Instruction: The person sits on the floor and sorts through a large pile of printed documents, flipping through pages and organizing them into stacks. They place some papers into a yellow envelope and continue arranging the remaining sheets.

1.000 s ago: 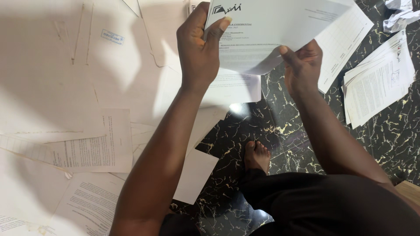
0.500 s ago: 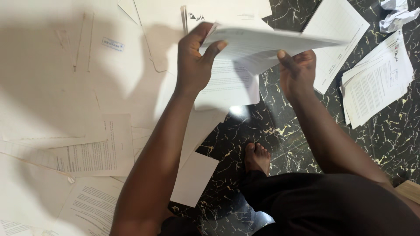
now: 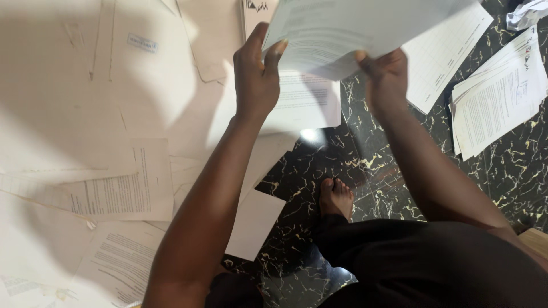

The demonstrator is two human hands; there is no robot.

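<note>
Both of my hands hold up a thin bundle of printed white sheets (image 3: 354,31) near the top of the view. My left hand (image 3: 257,77) pinches its left edge between thumb and fingers. My right hand (image 3: 385,74) grips its lower edge, thumb on top. The page facing me carries lines of small print. Under the bundle another printed sheet (image 3: 302,105) lies flat on the floor. My bare foot (image 3: 335,197) rests on the dark floor below my arms.
Loose printed pages (image 3: 123,191) and plain sheets (image 3: 254,225) cover the left side of the black marbled tile floor (image 3: 371,165). A stack of papers (image 3: 499,94) lies at the right, a gridded sheet (image 3: 442,54) beside it, and crumpled paper (image 3: 528,11) at top right.
The bundle tipped nearly edge-on half a second ago and now faces me again, showing a different printed page without the large letterhead. Both hands stayed on it.
</note>
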